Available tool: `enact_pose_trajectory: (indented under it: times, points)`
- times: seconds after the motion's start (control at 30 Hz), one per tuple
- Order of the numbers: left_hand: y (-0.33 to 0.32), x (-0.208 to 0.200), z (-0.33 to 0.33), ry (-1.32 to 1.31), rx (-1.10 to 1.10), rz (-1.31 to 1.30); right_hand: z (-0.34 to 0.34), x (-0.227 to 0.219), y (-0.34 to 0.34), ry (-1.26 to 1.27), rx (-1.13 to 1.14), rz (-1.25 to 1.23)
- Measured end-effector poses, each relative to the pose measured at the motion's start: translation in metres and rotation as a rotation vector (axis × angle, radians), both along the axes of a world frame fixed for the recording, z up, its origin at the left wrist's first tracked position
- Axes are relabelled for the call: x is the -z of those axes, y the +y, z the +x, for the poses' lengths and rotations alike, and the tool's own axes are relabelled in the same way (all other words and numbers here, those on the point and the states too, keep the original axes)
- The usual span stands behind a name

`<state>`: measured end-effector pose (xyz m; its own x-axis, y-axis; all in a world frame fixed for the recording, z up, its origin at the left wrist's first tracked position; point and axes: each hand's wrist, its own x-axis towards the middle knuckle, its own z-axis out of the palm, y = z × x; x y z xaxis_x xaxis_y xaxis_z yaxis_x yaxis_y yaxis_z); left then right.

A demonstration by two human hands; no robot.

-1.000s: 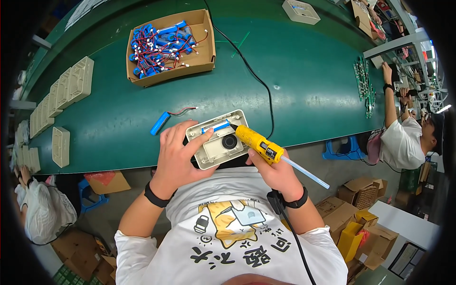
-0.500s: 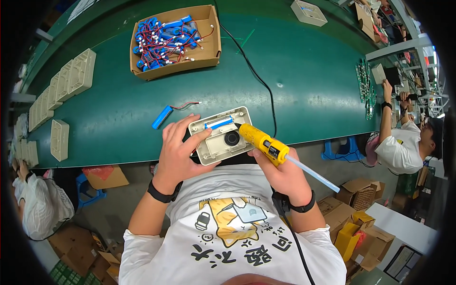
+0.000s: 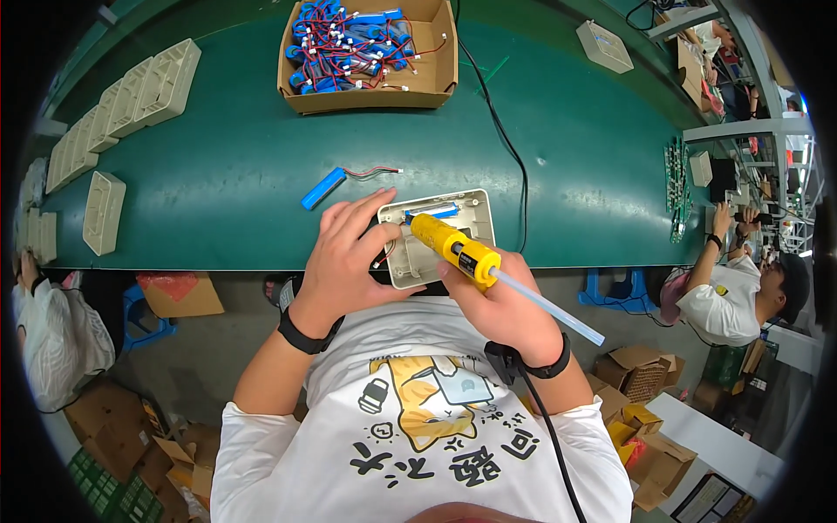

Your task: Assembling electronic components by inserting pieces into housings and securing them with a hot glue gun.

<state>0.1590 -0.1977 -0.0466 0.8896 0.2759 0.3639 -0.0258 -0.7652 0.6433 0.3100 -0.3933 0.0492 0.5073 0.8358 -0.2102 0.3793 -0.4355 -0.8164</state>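
Note:
My left hand (image 3: 350, 253) is closed on the left side of a cream plastic housing (image 3: 482, 228), held at the table's front edge. Inside, along the far wall, lies a blue cylindrical battery (image 3: 443, 211). A short bit of red and black wire shows beside my left fingers. My right hand (image 3: 510, 305) grips a yellow hot glue gun (image 3: 453, 247) with a translucent glue stick (image 3: 554, 307) sticking out behind. Its nozzle points at the battery's left end; whether it touches is hard to see. The gun's body hides part of the housing's inside.
A loose blue battery (image 3: 323, 188) with red and black leads lies beyond my left hand. Farther back is a cardboard box (image 3: 370, 102) of wired batteries. Cream housings (image 3: 166, 83) line the left; green circuit boards (image 3: 677, 187) lie right. A black cable (image 3: 501, 131) crosses the table. Co-workers sit both sides.
The glue gun's nozzle has shifted from the battery's right end to its left end. My left fingers have moved off the battery to the housing's edge. The whole view has shifted slightly.

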Motion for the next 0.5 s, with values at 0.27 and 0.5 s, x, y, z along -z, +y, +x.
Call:
enact_pose_trajectory:
  times: [0.27,0.5]
  points:
    - [0.0,0.004,0.0,-0.066,-0.023,-0.026,-0.008,-0.003,0.002,-0.035,0.064,-0.057]
    - [0.0,0.005,-0.002,-0.052,-0.012,-0.046,-0.005,0.01,-0.006,-0.042,0.082,-0.053]
